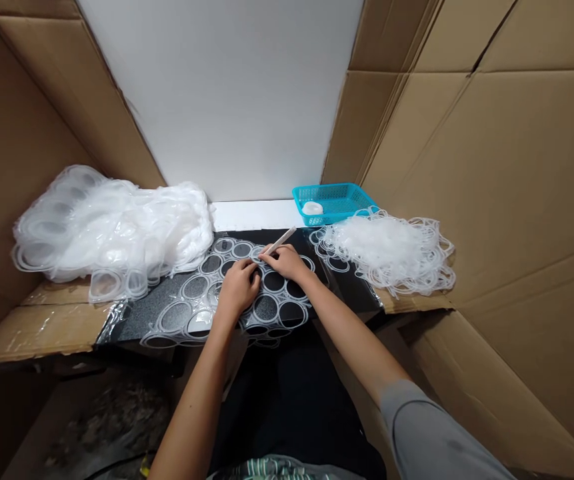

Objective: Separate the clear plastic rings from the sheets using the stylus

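Observation:
A clear plastic sheet of joined rings (177,313) lies over the black tabletop and hangs past its front edge. My right hand (285,261) is closed around a white, pen-like stick (284,238), its lower end down at the sheet and its upper end tilted to the right. Close beside it, my left hand (239,287) rests on the sheet with its fingers bent and partly hidden. Whether the left fingers pinch the plastic cannot be made out.
At left is a big heap of translucent ringed sheets (127,223); at right, a tangled pile of white ring pieces (397,250). A turquoise basket (349,188) holding a white roll-like item (312,209) stands behind. Cardboard walls (507,173) enclose both sides.

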The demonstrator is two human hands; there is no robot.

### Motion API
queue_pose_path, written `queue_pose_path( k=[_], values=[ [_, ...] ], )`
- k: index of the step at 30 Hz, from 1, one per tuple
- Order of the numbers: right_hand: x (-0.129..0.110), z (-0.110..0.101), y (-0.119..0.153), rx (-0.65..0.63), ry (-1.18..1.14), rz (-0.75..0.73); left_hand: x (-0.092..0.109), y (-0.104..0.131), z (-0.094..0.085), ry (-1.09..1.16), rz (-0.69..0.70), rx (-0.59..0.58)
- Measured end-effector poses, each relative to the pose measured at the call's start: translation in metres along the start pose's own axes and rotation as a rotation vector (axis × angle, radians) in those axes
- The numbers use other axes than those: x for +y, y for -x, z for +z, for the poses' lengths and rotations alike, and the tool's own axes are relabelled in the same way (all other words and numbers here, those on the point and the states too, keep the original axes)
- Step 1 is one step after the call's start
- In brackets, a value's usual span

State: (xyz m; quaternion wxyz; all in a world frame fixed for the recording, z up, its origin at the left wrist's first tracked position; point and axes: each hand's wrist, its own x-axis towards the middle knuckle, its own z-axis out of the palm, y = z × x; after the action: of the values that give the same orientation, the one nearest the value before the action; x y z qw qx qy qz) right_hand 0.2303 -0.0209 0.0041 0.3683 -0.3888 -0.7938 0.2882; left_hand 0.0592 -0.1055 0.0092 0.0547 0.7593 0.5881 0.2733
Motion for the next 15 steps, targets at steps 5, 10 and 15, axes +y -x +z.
queue_pose_path(
  k=[5, 10, 15],
  values=[
    [0.0005, -0.0003, -0.0003, -0.013, -0.020, 0.011, -0.0013, -0.0012, 0.0007, -0.029, -0.005, -0.002],
    [0.0024, -0.0022, 0.0004, -0.054, 0.000, -0.015, -0.0041, -0.0032, 0.0037, -0.046, -0.009, -0.018],
    [0.0024, -0.0021, 0.0017, -0.092, 0.138, -0.039, -0.0047, -0.0037, 0.0042, -0.046, -0.013, -0.030]
  ],
)
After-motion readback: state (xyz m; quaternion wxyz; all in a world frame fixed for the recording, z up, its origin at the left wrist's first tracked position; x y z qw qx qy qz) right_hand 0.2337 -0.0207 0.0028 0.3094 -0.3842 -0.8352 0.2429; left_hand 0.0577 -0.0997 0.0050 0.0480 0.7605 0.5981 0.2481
